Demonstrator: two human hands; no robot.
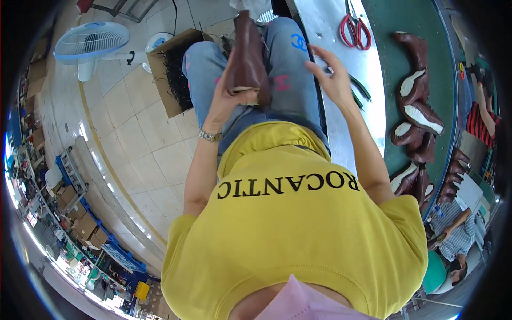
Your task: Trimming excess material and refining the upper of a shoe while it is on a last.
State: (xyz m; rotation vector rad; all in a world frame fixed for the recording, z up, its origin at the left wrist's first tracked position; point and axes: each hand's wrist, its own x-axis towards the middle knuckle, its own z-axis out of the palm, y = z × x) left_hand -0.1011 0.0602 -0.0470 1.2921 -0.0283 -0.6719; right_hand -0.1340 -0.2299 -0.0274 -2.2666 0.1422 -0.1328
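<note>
A brown leather boot [248, 56] is held between my thighs, its shaft pointing away from me and a pale underside showing at the near end. My left hand [230, 98] grips this near end, with the thumb across the pale part. Off to the right, my right hand [335, 80] hovers by the edge of the metal worktop [341, 125], fingers apart and nothing in them. Just beyond its wrist lies a tool with dark green handles [360, 92]. Scissors with red handles [355, 33] rest farther up the same worktop.
Several brown boots [421, 114] with white soles lie on the green belt [386, 16] at right. On the left stand a blue-white fan [92, 44] and a cardboard box [166, 80] of black strips. Other people [453, 232] sit beyond the belt.
</note>
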